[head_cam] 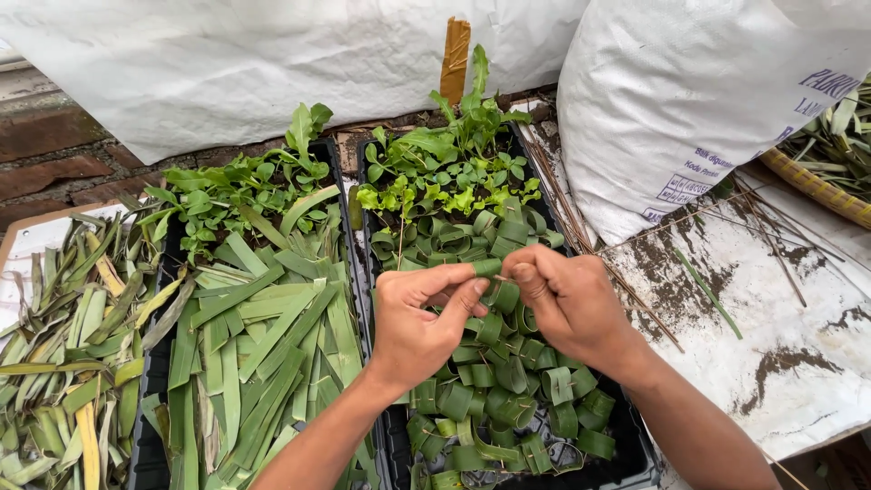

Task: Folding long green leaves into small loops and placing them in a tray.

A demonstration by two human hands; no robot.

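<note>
The left hand (419, 319) and the right hand (564, 299) meet above a black tray (626, 454) full of rolled leaf rings (508, 399). Between their fingertips sits a rolled leaf strip (487, 268); its long axis runs roughly left to right, from one thumb tip to the other. The left thumb and forefinger pinch its left end; the right fingers are pressed together around the right end. Under the left forearm, flat leaf strips (263, 345) lie lengthwise in a second tray.
</note>
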